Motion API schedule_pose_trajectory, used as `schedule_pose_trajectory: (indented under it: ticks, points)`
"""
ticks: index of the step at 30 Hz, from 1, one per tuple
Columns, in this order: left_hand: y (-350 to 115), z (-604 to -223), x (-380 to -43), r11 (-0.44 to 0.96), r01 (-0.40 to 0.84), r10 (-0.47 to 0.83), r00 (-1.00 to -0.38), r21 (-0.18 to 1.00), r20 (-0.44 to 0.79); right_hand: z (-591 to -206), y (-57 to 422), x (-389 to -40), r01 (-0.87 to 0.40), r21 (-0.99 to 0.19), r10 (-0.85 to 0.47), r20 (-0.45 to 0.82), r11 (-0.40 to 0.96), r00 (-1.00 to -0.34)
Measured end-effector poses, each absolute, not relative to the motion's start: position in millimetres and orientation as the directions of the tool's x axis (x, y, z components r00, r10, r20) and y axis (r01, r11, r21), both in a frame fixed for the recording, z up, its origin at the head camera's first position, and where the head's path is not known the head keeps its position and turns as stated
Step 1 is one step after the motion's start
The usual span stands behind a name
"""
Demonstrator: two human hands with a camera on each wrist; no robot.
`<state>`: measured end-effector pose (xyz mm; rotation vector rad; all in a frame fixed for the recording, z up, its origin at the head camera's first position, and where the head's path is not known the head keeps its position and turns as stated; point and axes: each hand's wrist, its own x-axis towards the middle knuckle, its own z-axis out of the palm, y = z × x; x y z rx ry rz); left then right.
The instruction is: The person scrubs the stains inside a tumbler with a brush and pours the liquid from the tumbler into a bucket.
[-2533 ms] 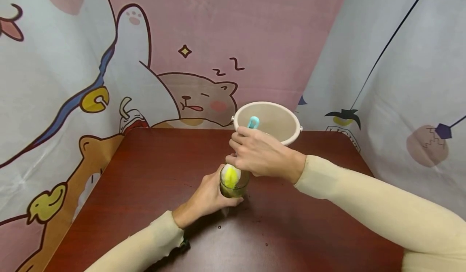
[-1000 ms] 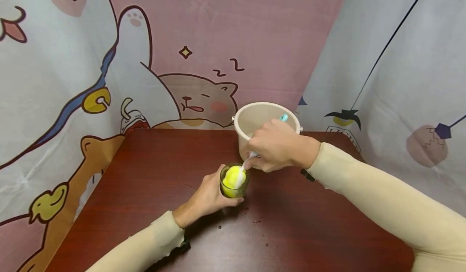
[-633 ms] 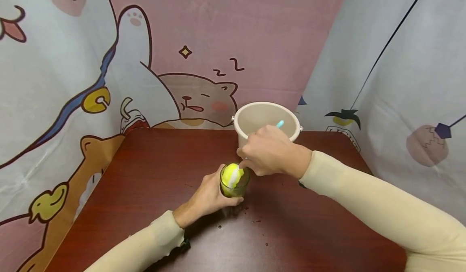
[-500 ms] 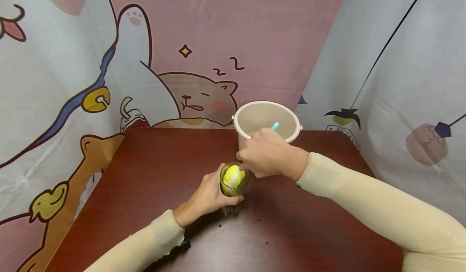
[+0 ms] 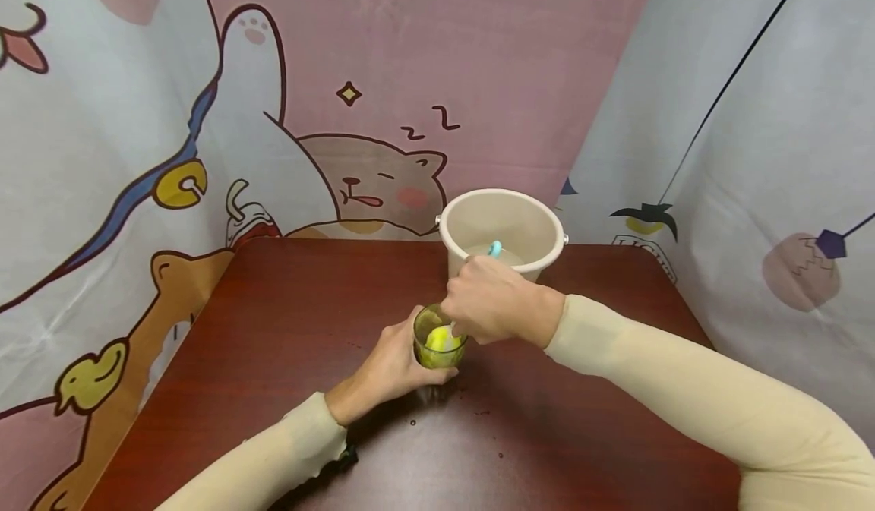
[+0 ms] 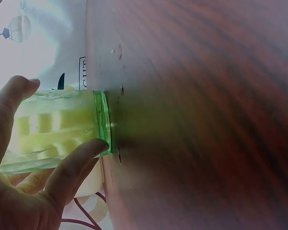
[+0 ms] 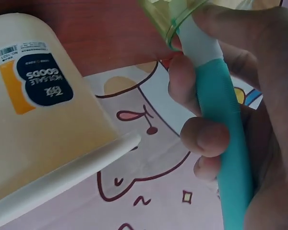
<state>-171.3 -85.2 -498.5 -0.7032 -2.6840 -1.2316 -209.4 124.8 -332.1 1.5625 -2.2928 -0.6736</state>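
Observation:
My left hand [image 5: 390, 363] grips a green-tinted drinking glass [image 5: 437, 361] around its side, its mouth facing up on the table. In the left wrist view, thumb and fingers [image 6: 74, 165] wrap the glass [image 6: 103, 120], with yellow showing through its wall. Inside it sits the yellow and white sponge head [image 5: 443, 338] of a cup brush. Above the mouth, my right hand [image 5: 494, 298] holds the brush by its handle. The right wrist view shows that teal handle [image 7: 221, 105] with fingers curled round it and its white neck entering the glass.
A beige bucket [image 5: 456, 264] stands just behind the hands; a label [image 7: 38, 79] on its side shows in the right wrist view. Small water drops [image 5: 481, 413] dot the dark red wooden table [image 5: 307, 291]. Printed cartoon curtains [image 5: 519, 78] enclose the back and sides.
My right hand has moved the brush about in the glass: it swung right and up, then came back left and down. The sponge now sits deeper. My left hand and the glass have stayed put.

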Motion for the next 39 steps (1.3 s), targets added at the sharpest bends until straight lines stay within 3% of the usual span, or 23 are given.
schedule_pose_trajectory:
  ticks: [10,20,32,39]
  points:
    - [-86,-498,-173,0.591,0.453,0.364,-0.888,0.667,0.281,-295,151,-225,-0.832,0.343,-0.895,0.066,0.435,-0.441]
    - [-86,-499,-174,0.601,0.462,0.369,-0.884,0.653,0.286,-262,159,-242,-0.826,0.277,-0.869,0.08,0.49,-0.488]
    - [-85,-499,-173,0.588,0.478,0.371,-0.876,0.653,0.307,-255,162,-262,-0.818,0.11,-0.814,-0.09,0.564,-0.574]
    - [-85,-500,-172,0.59,0.483,0.369,-0.874,0.646,0.316,-266,158,-267,-0.825,0.067,-0.812,-0.144,0.562,-0.565]
